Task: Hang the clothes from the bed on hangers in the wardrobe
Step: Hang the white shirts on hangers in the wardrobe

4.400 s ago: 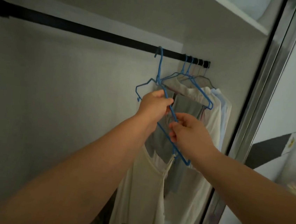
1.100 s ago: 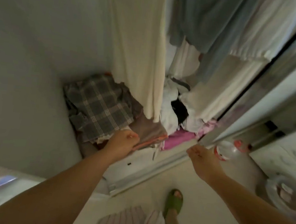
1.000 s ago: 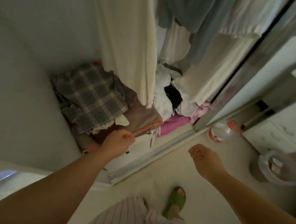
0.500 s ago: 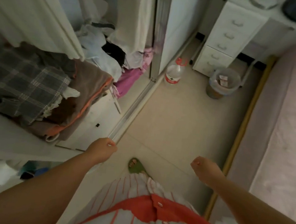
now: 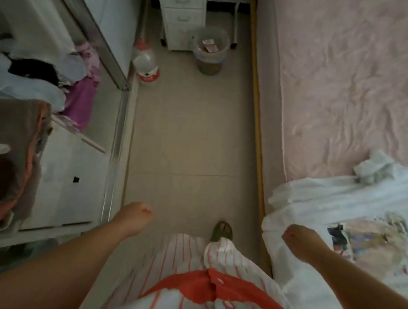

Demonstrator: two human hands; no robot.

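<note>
Your bed (image 5: 357, 77) lies right, the wardrobe (image 5: 53, 88) left, bare floor (image 5: 191, 140) between. The white printed garment (image 5: 357, 220) lies on the bed's near end. Your left hand (image 5: 133, 218) and right hand (image 5: 299, 241) hang loosely curled, holding nothing.

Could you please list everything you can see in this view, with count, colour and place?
White garment with a printed patch: one, white, on the bed's near end, right.
Bed: one, pink cover, right side.
Wardrobe: one, white, left, door open.
Piled clothes: several, brown, purple, black and pale, inside the wardrobe.
Plastic bottle: one, clear with red label, on the floor by the wardrobe door.
Waste bin: one, translucent, on the floor at top centre.
Drawer unit: one, white, behind the bin.
Slipper: one, green, on the floor.
Left hand: holds nothing, over the floor.
Right hand: holds nothing, above the white garment's edge.
</note>
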